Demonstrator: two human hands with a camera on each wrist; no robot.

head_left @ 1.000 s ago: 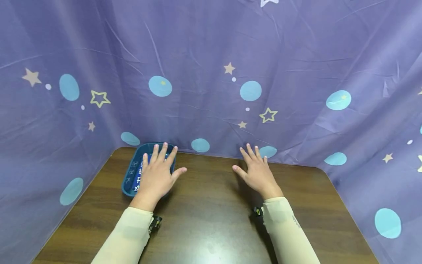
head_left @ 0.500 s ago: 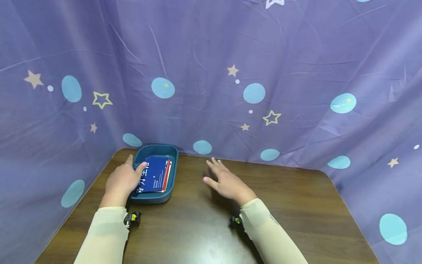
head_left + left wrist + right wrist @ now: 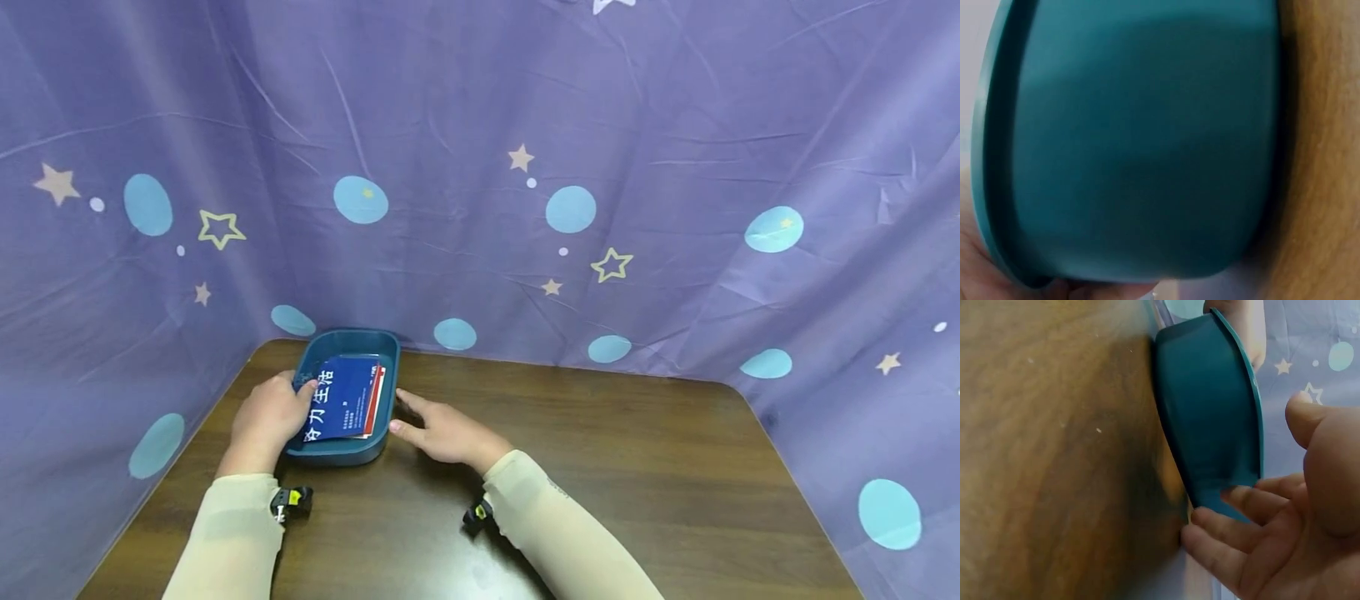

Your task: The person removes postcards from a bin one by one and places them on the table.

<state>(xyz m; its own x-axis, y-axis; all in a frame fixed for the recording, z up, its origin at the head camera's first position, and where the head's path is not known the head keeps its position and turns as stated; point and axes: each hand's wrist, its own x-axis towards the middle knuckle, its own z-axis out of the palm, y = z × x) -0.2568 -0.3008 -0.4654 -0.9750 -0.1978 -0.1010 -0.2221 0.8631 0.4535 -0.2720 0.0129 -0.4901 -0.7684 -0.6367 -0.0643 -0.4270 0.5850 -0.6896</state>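
Note:
A teal plastic tray (image 3: 347, 457) with raised walls stands at the back left of the table. Inside it lies a blue printed booklet (image 3: 348, 400), with red and white paper edges showing beneath. My left hand (image 3: 262, 421) grips the tray's left wall, its thumb over the rim and its fingers outside; in the left wrist view, the tray hides most of those fingers. On the other side, my right hand (image 3: 446, 431) is close to the right wall, thumb and fingers apart. The right wrist view has its fingers (image 3: 1225, 532) extended by the tray's outer wall.
The brown wooden table (image 3: 600, 467) has rounded back corners. A purple curtain (image 3: 465, 100) with stars and light blue ovals hangs behind it and at both sides. The tray stands close to the back curtain. Each wrist wears a small dark strapped device.
My left hand has moved from over the tray to its left wall and taken hold of it. From the right, my right hand has come left across the table to the tray's right side.

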